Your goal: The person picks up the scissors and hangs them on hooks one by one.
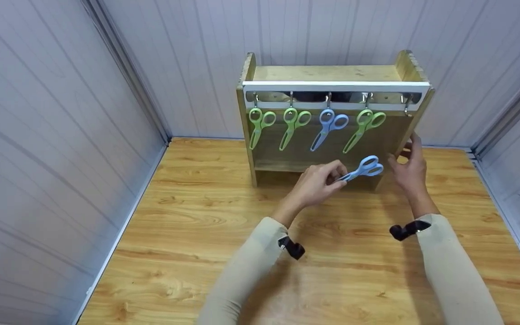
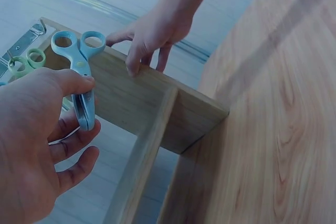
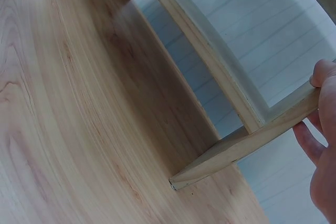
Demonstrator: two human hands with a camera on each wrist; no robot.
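Observation:
My left hand (image 1: 316,183) pinches a pair of light blue scissors (image 1: 369,168) by the blade end, handles pointing up and away to the right. In the left wrist view, the thumb lies over the blades of these scissors (image 2: 81,66), fingertips behind. My right hand (image 1: 410,171) holds the right side panel of a wooden rack (image 1: 327,72); the right wrist view shows its thumb and fingers on either side of the panel (image 3: 252,145). From the rack's hooks hang green scissors (image 1: 289,128), other green pairs and one blue pair (image 1: 327,128). The rightmost hook (image 1: 407,106) is bare.
A white strip (image 1: 336,84) with the metal hooks runs across the rack's upper front. The rack stands upright on a wood-grain table (image 1: 188,234), near the back wall panel (image 1: 206,67). Side panels (image 1: 52,135) bound the table left and right.

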